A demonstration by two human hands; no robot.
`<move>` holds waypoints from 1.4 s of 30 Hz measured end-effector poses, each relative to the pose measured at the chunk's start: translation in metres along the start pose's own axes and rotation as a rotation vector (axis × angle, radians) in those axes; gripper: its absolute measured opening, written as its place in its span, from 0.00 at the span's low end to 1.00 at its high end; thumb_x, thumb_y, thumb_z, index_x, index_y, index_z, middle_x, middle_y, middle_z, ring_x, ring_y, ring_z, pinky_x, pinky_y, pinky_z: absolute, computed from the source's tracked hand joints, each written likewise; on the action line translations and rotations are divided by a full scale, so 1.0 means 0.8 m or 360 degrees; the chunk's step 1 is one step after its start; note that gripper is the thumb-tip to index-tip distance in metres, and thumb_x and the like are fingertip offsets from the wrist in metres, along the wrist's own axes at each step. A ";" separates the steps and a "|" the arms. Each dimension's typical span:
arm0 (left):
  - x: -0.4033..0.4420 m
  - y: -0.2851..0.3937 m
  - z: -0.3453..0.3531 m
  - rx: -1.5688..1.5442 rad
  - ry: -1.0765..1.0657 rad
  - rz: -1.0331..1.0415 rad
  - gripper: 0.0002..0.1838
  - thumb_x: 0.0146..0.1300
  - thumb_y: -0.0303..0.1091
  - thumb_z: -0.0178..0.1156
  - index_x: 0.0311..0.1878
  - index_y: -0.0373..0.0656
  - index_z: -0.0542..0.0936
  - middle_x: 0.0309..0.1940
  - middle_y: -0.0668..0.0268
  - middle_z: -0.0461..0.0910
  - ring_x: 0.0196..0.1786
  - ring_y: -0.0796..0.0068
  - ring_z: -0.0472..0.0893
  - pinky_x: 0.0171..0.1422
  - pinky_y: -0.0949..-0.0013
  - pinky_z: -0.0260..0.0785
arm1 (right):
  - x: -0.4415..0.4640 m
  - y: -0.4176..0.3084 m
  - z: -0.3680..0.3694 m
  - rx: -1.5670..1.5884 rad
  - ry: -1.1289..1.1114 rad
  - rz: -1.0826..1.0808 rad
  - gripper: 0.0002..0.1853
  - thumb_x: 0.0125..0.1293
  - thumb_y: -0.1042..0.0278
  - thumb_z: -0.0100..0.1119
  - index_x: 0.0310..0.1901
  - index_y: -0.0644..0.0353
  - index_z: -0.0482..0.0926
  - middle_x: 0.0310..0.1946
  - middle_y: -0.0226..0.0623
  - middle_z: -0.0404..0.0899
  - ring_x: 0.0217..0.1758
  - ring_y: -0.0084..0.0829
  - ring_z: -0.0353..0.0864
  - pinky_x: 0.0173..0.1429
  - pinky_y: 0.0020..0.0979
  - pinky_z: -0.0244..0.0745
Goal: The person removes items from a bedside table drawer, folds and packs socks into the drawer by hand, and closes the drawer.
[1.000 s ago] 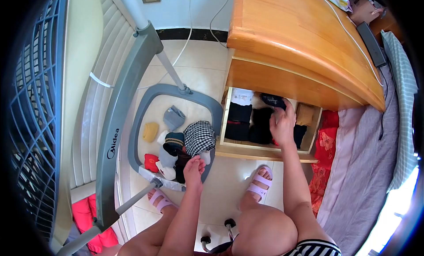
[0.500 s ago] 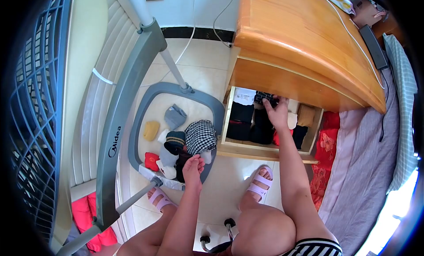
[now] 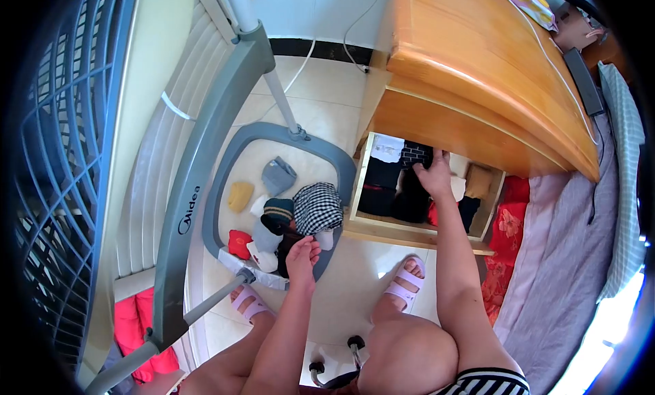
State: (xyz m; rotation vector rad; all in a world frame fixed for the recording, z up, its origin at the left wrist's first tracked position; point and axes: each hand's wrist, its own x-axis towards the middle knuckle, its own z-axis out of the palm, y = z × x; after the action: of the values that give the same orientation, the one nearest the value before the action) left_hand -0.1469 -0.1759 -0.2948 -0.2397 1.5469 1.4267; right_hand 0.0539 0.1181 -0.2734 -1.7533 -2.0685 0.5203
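My right hand (image 3: pixel 437 177) reaches into an open wooden drawer (image 3: pixel 409 235). Its thumb lies apart from the fingers against a folded black cloth with a white grid pattern (image 3: pixel 415 153); some fingertips are hidden in the drawer. Folded black garments (image 3: pixel 379 195) sit in front of that cloth. My left hand (image 3: pixel 302 257), fingers curled with nothing visible in them, hovers by a pile of small folded garments on the floor. The pile includes a black-and-white checked cloth (image 3: pixel 318 208), a grey bundle (image 3: pixel 278 176), a yellow bundle (image 3: pixel 240 196) and a red bundle (image 3: pixel 239 243).
The pile lies inside the grey base ring (image 3: pixel 217 190) of a tall frame marked Midea (image 3: pixel 194 204). A wooden cabinet (image 3: pixel 471 61) stands above the drawer. Bedding (image 3: pixel 552 258) is at the right, a blue plastic lattice (image 3: pixel 75 156) at the left. Wheeled chair legs (image 3: pixel 355 350) are between my feet.
The whole view has shifted slightly. My right hand has barely moved, and more of the grid-patterned cloth shows beside it. My left hand stays curled near the pile.
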 end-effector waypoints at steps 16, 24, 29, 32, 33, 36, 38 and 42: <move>-0.004 0.012 -0.017 -0.0071 0.0035 0.0000 0.11 0.67 0.32 0.51 0.49 0.43 0.76 0.36 0.69 0.81 0.35 0.83 0.77 0.39 0.78 0.69 | -0.122 -0.178 0.022 0.0227 -0.0803 -0.1272 0.26 0.47 0.69 0.65 0.52 0.54 0.75 0.57 0.45 0.69 0.60 0.43 0.68 0.60 0.39 0.61; -0.008 0.016 -0.010 -0.0079 0.0083 -0.0003 0.10 0.68 0.31 0.50 0.48 0.41 0.77 0.36 0.69 0.81 0.34 0.84 0.77 0.38 0.81 0.68 | -0.130 -0.193 0.099 -0.0527 -0.1112 -0.1206 0.24 0.51 0.71 0.60 0.53 0.51 0.75 0.55 0.52 0.70 0.46 0.44 0.80 0.53 0.46 0.67; -0.004 0.014 -0.014 -0.0075 0.0067 -0.0015 0.10 0.68 0.33 0.50 0.48 0.42 0.76 0.37 0.69 0.80 0.35 0.83 0.77 0.39 0.80 0.68 | -0.102 -0.185 0.124 -0.0439 -0.1272 -0.1280 0.10 0.50 0.73 0.58 0.37 0.57 0.80 0.38 0.48 0.78 0.42 0.43 0.80 0.47 0.43 0.72; -0.001 0.011 -0.014 -0.0116 0.0022 -0.0040 0.13 0.69 0.38 0.49 0.51 0.42 0.74 0.40 0.68 0.80 0.38 0.80 0.77 0.42 0.76 0.69 | -0.098 -0.193 0.086 -0.0014 -0.1020 -0.1152 0.13 0.45 0.77 0.58 0.36 0.60 0.81 0.35 0.48 0.79 0.40 0.47 0.79 0.47 0.41 0.74; 0.001 0.012 -0.013 -0.0155 -0.0012 -0.0089 0.16 0.69 0.41 0.49 0.53 0.43 0.73 0.42 0.67 0.80 0.40 0.77 0.78 0.45 0.74 0.69 | -0.099 -0.194 0.071 0.0232 -0.0937 -0.1078 0.17 0.43 0.80 0.58 0.38 0.60 0.81 0.35 0.48 0.79 0.40 0.47 0.79 0.47 0.41 0.74; -0.016 0.049 0.011 -0.0703 -0.0105 -0.0322 0.22 0.66 0.49 0.53 0.54 0.41 0.72 0.44 0.66 0.78 0.43 0.74 0.78 0.49 0.71 0.70 | -0.110 -0.191 0.031 0.0595 -0.0873 -0.0968 0.26 0.38 0.84 0.58 0.46 0.58 0.81 0.40 0.48 0.78 0.42 0.48 0.78 0.50 0.41 0.72; -0.029 0.073 0.026 -0.0847 -0.0276 -0.0267 0.23 0.64 0.48 0.55 0.55 0.41 0.70 0.46 0.66 0.78 0.45 0.72 0.78 0.50 0.69 0.71 | -0.127 -0.181 0.014 0.0518 -0.0681 -0.1075 0.29 0.38 0.87 0.58 0.48 0.56 0.80 0.46 0.46 0.76 0.51 0.48 0.75 0.56 0.39 0.69; -0.017 0.070 0.027 -0.0648 -0.0363 -0.0239 0.24 0.61 0.40 0.59 0.58 0.41 0.68 0.48 0.64 0.77 0.48 0.70 0.78 0.51 0.65 0.73 | -0.162 -0.161 -0.006 0.0743 -0.0907 -0.1105 0.38 0.41 0.85 0.57 0.60 0.52 0.71 0.60 0.47 0.66 0.59 0.47 0.69 0.62 0.39 0.65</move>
State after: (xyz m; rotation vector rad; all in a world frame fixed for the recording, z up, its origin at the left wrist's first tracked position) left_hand -0.1683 -0.1476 -0.2450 -0.4116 1.0251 1.5785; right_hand -0.0335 -0.0293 -0.2101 -0.5928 -2.4521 1.2350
